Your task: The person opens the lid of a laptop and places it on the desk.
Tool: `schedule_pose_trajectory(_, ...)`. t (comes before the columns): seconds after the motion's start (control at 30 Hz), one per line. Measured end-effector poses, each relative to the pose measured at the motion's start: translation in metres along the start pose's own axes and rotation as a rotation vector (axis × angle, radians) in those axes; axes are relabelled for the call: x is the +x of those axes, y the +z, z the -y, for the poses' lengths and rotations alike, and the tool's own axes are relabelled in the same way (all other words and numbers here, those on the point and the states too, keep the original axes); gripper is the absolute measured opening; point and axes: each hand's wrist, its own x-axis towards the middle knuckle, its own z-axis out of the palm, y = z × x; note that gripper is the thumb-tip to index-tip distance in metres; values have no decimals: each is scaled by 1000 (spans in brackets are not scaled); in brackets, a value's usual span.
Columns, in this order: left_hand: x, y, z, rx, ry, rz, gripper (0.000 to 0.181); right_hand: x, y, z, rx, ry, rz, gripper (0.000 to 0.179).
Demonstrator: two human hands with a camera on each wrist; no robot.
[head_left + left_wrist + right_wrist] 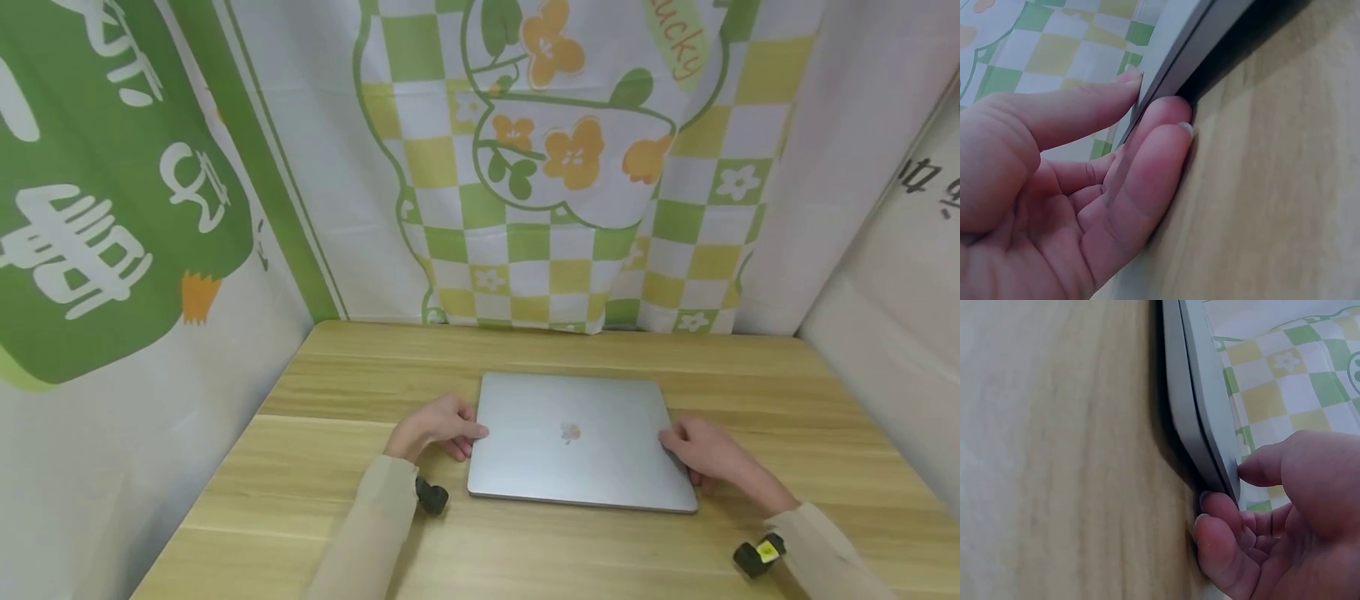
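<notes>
Got the laptop (600, 467) pinched by its two short sides rn, lid down, lying flat-ish around the middle of the wood table (570, 554), logo (570, 432) facing up. My left hand (441, 423) has the left edge: thumb (1085, 109) on top, fingertips (1166, 147) curled at the bottom edge by the table, so the grip's narrow, basically laptop-thick. Right hand (703, 452) does the same thing on the right edge, w/ the thumb on the lid & fingers tucked low against the underside. There's a dark gap under the edge in both wrist views, but tbh I can't tell if the whole thing is off the table or just shadowed.

Beige sleeves (367, 517) on both arms, plus a little black gadget (432, 496) at each wrist; the right one has a yellow sticker (768, 550) on it. Behind the table's far edge hangs a green/yellow/white checked curtain (491, 242) w/ orange flowers, and on my left there's a cloth (217, 179) w/ big white lettering on green.
</notes>
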Motion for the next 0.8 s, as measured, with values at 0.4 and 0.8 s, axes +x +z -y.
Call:
schedule_pose_trajectory(0.4, -10, -5, 8, 1, -1, 38, 27, -5, 6, 3, -8, -2, 18, 27)
schedule_pose_trajectory(0.8, -20, -1, 7, 39, -4, 43, 26, -14, 10, 7, 2, -25, 37, 26)
